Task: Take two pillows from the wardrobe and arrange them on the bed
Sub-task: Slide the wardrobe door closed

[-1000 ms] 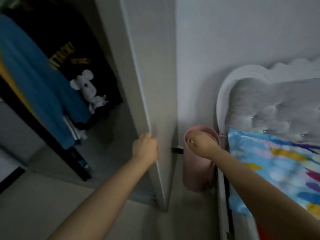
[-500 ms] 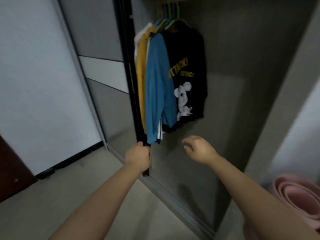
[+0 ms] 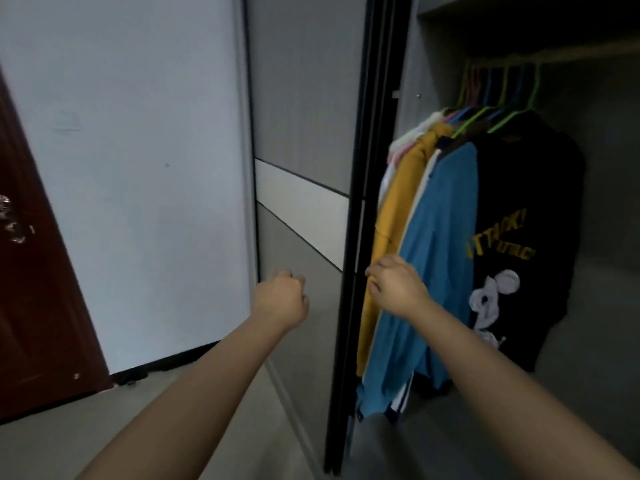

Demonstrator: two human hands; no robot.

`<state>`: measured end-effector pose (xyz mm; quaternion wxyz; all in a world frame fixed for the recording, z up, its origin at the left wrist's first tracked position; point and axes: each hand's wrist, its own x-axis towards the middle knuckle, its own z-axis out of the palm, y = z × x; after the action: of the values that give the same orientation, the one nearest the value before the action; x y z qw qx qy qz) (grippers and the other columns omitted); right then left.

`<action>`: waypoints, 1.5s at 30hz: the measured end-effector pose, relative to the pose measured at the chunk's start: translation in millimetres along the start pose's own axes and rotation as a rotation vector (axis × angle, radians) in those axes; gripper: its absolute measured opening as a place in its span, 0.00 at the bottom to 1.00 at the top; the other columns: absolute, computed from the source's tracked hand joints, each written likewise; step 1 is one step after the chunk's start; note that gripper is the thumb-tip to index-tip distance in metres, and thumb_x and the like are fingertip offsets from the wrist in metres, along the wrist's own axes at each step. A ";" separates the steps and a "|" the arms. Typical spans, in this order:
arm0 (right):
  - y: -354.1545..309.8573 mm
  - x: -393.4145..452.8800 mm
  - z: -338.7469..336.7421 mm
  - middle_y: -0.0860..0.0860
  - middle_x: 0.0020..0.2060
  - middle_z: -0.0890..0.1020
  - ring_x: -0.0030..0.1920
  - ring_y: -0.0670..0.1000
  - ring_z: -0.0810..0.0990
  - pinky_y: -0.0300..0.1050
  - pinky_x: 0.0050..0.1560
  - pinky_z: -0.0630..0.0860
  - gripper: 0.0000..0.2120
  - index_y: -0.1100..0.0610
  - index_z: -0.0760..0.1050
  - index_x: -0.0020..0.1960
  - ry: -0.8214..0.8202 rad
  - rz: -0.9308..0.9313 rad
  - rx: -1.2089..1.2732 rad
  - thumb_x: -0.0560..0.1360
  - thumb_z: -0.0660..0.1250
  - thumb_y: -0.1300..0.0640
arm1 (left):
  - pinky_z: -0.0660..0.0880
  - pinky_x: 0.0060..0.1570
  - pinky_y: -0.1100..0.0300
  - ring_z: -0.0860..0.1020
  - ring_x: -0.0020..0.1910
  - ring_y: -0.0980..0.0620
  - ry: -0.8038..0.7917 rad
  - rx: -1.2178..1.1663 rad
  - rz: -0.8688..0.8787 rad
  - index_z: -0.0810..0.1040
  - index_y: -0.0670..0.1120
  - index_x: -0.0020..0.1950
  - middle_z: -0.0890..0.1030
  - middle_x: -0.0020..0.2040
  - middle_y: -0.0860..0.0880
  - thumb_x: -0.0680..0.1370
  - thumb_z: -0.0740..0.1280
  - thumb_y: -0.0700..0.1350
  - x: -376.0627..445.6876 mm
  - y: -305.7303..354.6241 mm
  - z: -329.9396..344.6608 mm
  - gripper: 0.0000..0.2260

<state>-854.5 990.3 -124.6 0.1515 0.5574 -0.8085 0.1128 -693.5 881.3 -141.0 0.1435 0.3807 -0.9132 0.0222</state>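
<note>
The wardrobe stands open on the right, its grey sliding door (image 3: 301,140) pushed left behind a black door edge (image 3: 360,216). Inside hang a yellow shirt (image 3: 398,216), a blue shirt (image 3: 440,237) and a black printed shirt (image 3: 526,237) on coloured hangers (image 3: 498,98). No pillow is in view. My left hand (image 3: 282,297) is a loose fist in front of the sliding door, holding nothing. My right hand (image 3: 394,285) hovers just right of the black door edge, in front of the yellow and blue shirts, fingers curled downward and empty.
A white wall (image 3: 138,168) fills the left, with a dark red door (image 3: 31,306) at the far left edge. Grey floor (image 3: 173,410) runs below. A dark shelf (image 3: 519,22) sits above the hanging rail.
My left hand has let go of the black door edge and moved left of it. The view has swung left; the pink roll and bed are out of sight. My right hand now reaches the door edge.
</note>
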 end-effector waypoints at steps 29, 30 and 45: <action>23.0 232.9 -15.8 0.40 0.24 0.81 0.34 0.40 0.80 0.29 0.39 0.78 0.08 0.48 0.80 0.24 0.098 -0.229 -0.724 0.54 0.74 0.45 | 0.70 0.62 0.48 0.70 0.64 0.39 0.240 -0.449 0.198 0.71 0.36 0.65 0.74 0.64 0.36 0.77 0.63 0.38 285.4 -21.7 48.1 0.17; 21.3 225.7 -19.3 0.41 0.25 0.81 0.35 0.41 0.81 0.29 0.40 0.78 0.07 0.49 0.81 0.25 0.106 -0.230 -0.701 0.55 0.74 0.46 | 0.70 0.62 0.47 0.70 0.64 0.40 0.255 -0.451 0.192 0.71 0.36 0.65 0.74 0.64 0.36 0.77 0.63 0.38 281.5 -19.8 45.1 0.17; 64.1 46.7 -89.3 0.45 0.26 0.80 0.31 0.45 0.80 0.31 0.43 0.79 0.08 0.51 0.78 0.24 0.111 -0.383 -0.714 0.54 0.76 0.52 | 0.69 0.63 0.47 0.70 0.64 0.39 0.272 -0.471 0.224 0.72 0.35 0.64 0.74 0.64 0.36 0.78 0.62 0.40 121.6 67.2 21.8 0.16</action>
<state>-919.3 1003.8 -25.2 0.3971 0.6035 -0.6689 -0.1751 -827.4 841.9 -123.4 0.3456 0.2274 -0.9019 -0.1240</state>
